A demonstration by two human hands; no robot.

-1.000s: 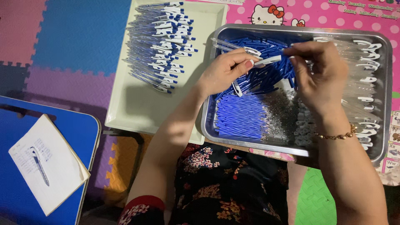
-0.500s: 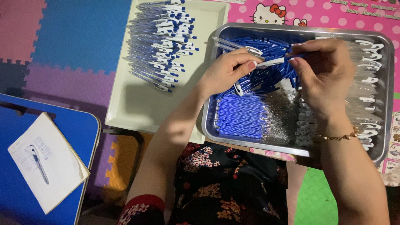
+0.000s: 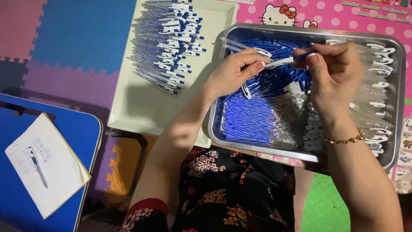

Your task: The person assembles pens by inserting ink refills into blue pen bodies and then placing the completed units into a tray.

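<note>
My left hand (image 3: 235,71) grips a clear pen barrel with a white tip (image 3: 278,62) over the metal tray (image 3: 397,107). My right hand (image 3: 332,73) pinches a blue piece at the barrel's right end (image 3: 305,54). Both hands hover above the tray, which holds blue refills (image 3: 249,118), blue caps (image 3: 281,77), small springs (image 3: 292,114), clear white-clipped barrels (image 3: 380,92) and grey parts (image 3: 312,133).
A cream tray (image 3: 141,107) to the left carries a pile of several finished blue-and-white pens (image 3: 167,43). A blue folding table (image 3: 88,129) at lower left bears a notepad (image 3: 51,172) with a pen (image 3: 37,166) on it. Coloured foam mats cover the floor.
Both hands stay over the metal tray; the right hand's fingers have shifted slightly at the barrel's end. Nothing else has moved.
</note>
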